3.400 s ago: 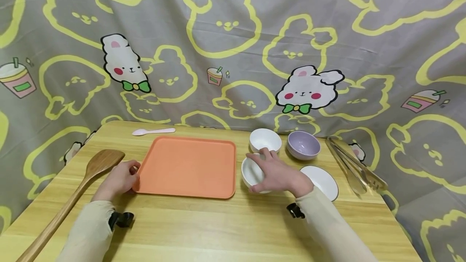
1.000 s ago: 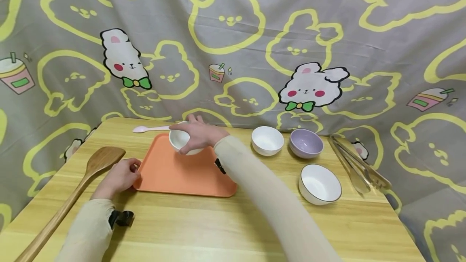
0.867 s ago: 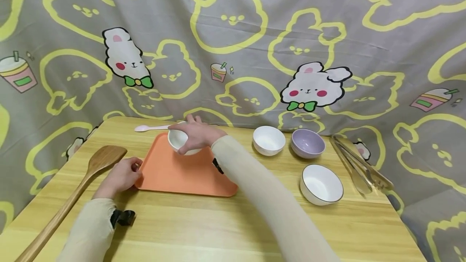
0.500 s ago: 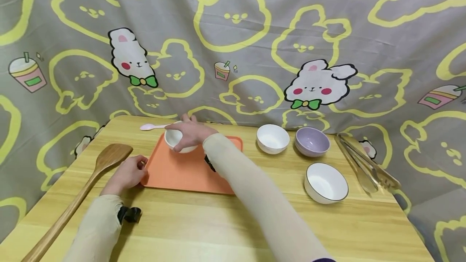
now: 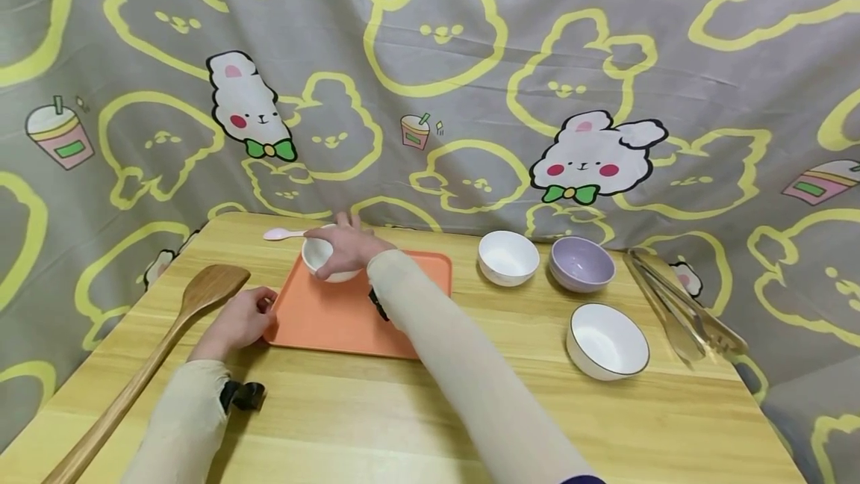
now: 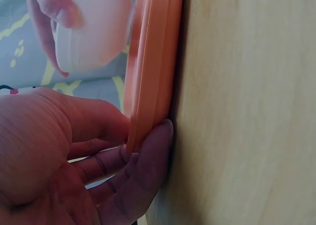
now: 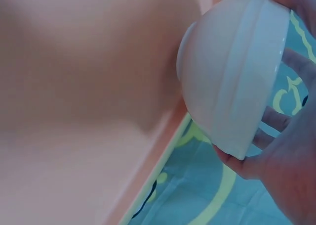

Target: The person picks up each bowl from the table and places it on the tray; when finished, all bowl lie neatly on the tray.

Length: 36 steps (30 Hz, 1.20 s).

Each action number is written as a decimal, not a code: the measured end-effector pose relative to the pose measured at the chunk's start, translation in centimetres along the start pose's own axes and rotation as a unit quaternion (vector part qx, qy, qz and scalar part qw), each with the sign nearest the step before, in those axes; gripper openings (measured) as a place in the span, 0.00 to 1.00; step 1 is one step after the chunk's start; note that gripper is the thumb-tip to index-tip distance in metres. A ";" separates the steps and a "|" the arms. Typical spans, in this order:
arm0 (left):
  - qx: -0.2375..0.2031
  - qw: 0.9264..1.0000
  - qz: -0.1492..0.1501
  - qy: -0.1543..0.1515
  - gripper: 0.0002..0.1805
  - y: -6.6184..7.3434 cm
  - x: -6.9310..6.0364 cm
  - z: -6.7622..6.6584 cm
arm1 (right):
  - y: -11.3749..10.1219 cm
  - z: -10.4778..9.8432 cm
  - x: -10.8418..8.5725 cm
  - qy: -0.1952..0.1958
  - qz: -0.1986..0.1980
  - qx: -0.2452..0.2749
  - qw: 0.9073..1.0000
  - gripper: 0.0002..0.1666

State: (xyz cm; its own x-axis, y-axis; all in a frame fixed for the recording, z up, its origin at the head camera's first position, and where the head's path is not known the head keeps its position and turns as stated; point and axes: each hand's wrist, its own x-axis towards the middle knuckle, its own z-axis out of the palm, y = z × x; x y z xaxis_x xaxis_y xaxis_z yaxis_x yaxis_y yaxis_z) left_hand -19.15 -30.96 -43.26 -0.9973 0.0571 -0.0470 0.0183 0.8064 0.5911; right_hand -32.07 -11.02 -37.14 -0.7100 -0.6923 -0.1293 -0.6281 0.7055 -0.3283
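My right hand (image 5: 346,246) holds a small white bowl (image 5: 316,252) at the back left corner of the orange tray (image 5: 329,316). In the right wrist view, the thumb and fingers spread across the rim of the bowl (image 7: 229,76). The bowl's foot is at or just above the tray surface; I cannot tell whether it touches. At the tray's left edge, my left hand (image 5: 240,320) pinches the rim. The left wrist view shows the thumb and fingers of the left hand (image 6: 64,146) on either side of the tray's edge (image 6: 155,62).
A pink spoon (image 5: 282,234) lies behind the tray, partly hidden by the right hand. A wooden spatula (image 5: 215,286) lies at left. To the right stand a white bowl (image 5: 508,258), a purple bowl (image 5: 581,264) and a dark-rimmed white bowl (image 5: 608,342), with metal tongs (image 5: 678,305) beyond.
My right hand has carried the white bowl from the tray's right side to its back left corner, shifting slightly left lately. The left hand has stayed at the tray's left edge.
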 end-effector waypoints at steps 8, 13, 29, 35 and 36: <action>-0.007 1.000 0.002 0.002 0.16 0.2 -0.2 0.0 | -0.2 1.0 0.7 0.004 0.005 -0.013 1.000 0.47; -0.009 1.000 -0.001 0.005 0.15 0.0 -0.1 0.2 | -0.3 1.5 0.9 0.003 0.010 -0.013 1.000 0.47; -0.010 1.000 0.003 0.003 0.16 0.3 0.1 0.1 | 0.2 0.7 0.0 0.001 0.017 0.012 1.000 0.56; -0.010 1.000 0.001 -0.002 0.16 0.2 0.1 0.2 | 0.8 -1.1 -2.4 0.002 0.006 0.030 1.000 0.55; -0.011 1.000 0.001 -0.003 0.16 0.2 0.1 0.2 | 1.1 -1.4 -2.9 0.001 0.006 0.031 1.000 0.55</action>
State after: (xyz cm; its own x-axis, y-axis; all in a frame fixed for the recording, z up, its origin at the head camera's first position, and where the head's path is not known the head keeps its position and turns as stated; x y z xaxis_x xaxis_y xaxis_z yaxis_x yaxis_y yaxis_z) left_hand -19.24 -30.70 -43.32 -0.9968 0.0620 -0.0507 0.0184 0.7937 0.6081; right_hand -31.22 -8.02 -35.82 -0.7181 -0.6834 -0.1316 -0.5987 0.7031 -0.3836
